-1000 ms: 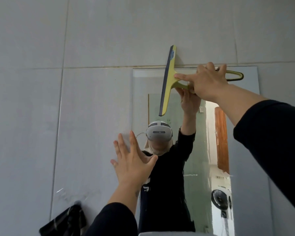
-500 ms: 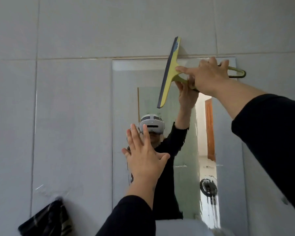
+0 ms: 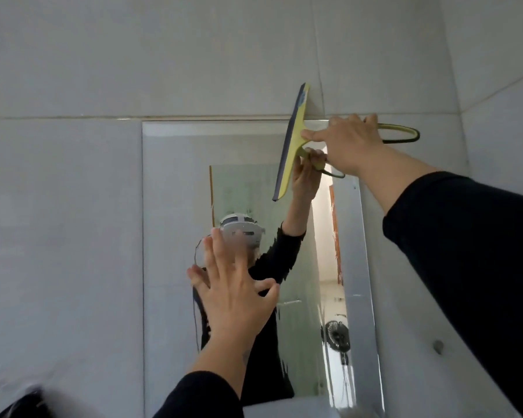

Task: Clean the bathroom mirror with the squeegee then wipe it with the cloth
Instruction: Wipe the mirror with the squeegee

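Up High: Squeegee Meets the Top of a Bathroom Mirror

A person in dark long sleeves reaches up with the right hand [image 3: 349, 143], fingers wrapped around the handle of a yellow-green squeegee [image 3: 293, 140]. The index finger lies stretched along the neck of the tool toward the blade. The blade stands nearly upright, tilted slightly, its upper end over the grey wall tile [image 3: 163, 55] above the glass and its lower part against the upper right area of the mirror [image 3: 175, 206]. The looped end of the handle sticks out to the right of the hand, past the mirror's right edge.

The left hand [image 3: 233, 297] is raised in front of the mirror's lower middle, empty, with fingers spread wide; whether the palm touches the glass cannot be told.

The mirror reflects the person's raised arm, a headset worn on the head, a doorway with a wooden frame and a small fan [image 3: 337, 334] near the floor. Streaks and wet marks show on the lower part of the glass. A dark, blurred object sits at the bottom left corner of the view, too unclear to identify. A pale ledge [image 3: 284, 407] runs below the mirror.
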Tool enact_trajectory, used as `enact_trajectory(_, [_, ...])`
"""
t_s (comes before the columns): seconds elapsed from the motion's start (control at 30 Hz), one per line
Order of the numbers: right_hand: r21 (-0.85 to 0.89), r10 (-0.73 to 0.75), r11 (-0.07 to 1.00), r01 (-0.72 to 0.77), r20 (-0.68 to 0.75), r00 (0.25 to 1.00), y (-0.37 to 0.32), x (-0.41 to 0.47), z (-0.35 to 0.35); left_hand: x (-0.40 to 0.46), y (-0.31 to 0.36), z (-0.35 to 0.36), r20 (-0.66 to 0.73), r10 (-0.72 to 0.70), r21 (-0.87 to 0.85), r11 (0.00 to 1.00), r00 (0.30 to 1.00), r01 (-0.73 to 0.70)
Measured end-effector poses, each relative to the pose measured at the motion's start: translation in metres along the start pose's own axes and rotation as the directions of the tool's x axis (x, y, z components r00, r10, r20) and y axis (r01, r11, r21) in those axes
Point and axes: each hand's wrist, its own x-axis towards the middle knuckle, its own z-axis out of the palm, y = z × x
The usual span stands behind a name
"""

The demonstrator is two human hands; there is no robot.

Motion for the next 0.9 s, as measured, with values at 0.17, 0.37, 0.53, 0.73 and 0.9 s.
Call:
enact_trajectory(0.17, [0.056,-0.038,0.998,0.041,-0.057,0.998,0.007,-0.001,0.013,-0.002,0.023,0.023,0.059,0.002,-0.006,1.000,0.998,-0.002])
enact_trajectory(0.37, [0.180,0.063,0.982,-0.056,-0.035,0.997,0.036,-0.019,0.038,-0.001,0.020,0.027,0.063,0.001,0.003,1.000,0.998,-0.001])
enact_trajectory(0.53, [0.282,0.149,0.946,-0.161,0.065,0.987,0.038,-0.024,0.039,-0.001,0.019,0.029,0.057,0.015,0.011,1.000,0.998,-0.016])
enact_trajectory(0.73, [0.321,0.276,0.896,-0.307,0.140,0.951,0.026,-0.040,0.034,-0.002,0.020,0.027,0.050,0.014,0.008,1.000,0.999,-0.014])
enact_trajectory(0.9, [0.375,0.347,0.838,-0.396,0.194,0.918,0.015,-0.058,0.042,-0.002,0.020,0.027,0.046,0.020,-0.009,1.000,0.999,-0.019])
